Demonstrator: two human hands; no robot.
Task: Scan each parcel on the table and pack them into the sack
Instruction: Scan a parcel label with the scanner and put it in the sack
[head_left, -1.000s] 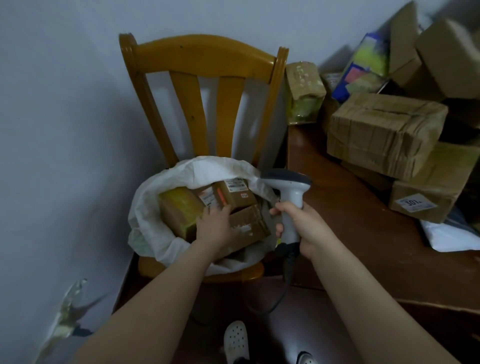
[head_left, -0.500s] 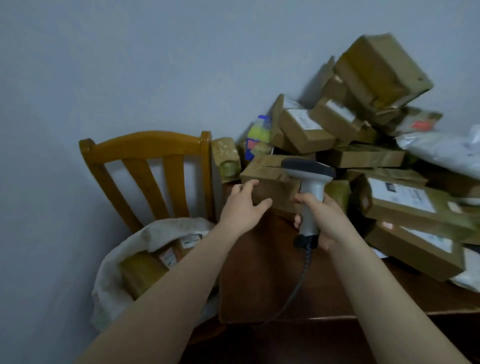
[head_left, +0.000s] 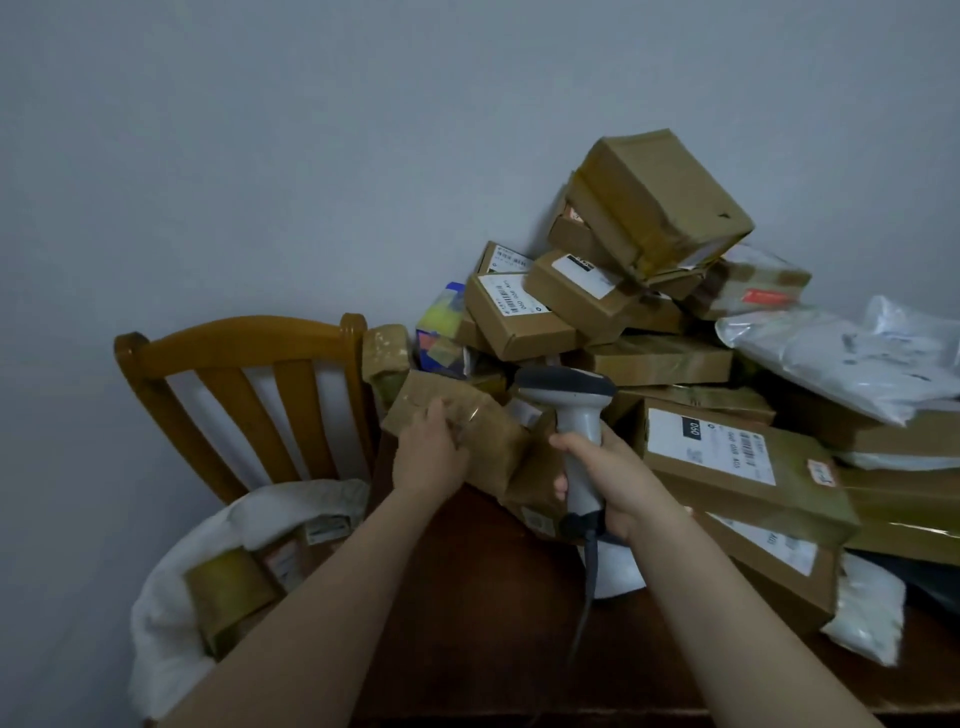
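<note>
Since half a second earlier, the left hand (head_left: 431, 457) has gone from hovering open at the near edge of the tape-wrapped brown cardboard parcel (head_left: 457, 426) to closing on it, fingers over its top face and thumb beneath; that parcel now sits tilted at the front left of the pile.

Far left, the white woven sack (head_left: 171, 613) sits open on the orange-brown wooden chair (head_left: 244, 364), which stands against the grey wall (head_left: 311, 156). Several taped brown boxes (head_left: 228, 592) lie inside the sack, some labels facing up.

Just right of the chair, the dark brown wooden counter (head_left: 483, 597) carries the remaining parcels. The gripped parcel rests at its left rear, touching the cartons behind it.

Centre, the right hand (head_left: 618, 483) is clamped around the grip of the grey handheld barcode scanner (head_left: 576, 415). Its dark head points toward the gripped parcel. The cable hangs down from the handle over the counter.

Right of the scanner, the heap of brown cardboard parcels (head_left: 654, 218) rises against the wall, the topmost carton tilted. A flat labelled brown carton (head_left: 737, 457) lies just beside the right hand. White plastic mailer bags (head_left: 852, 358) rest on the pile at far right.
</note>
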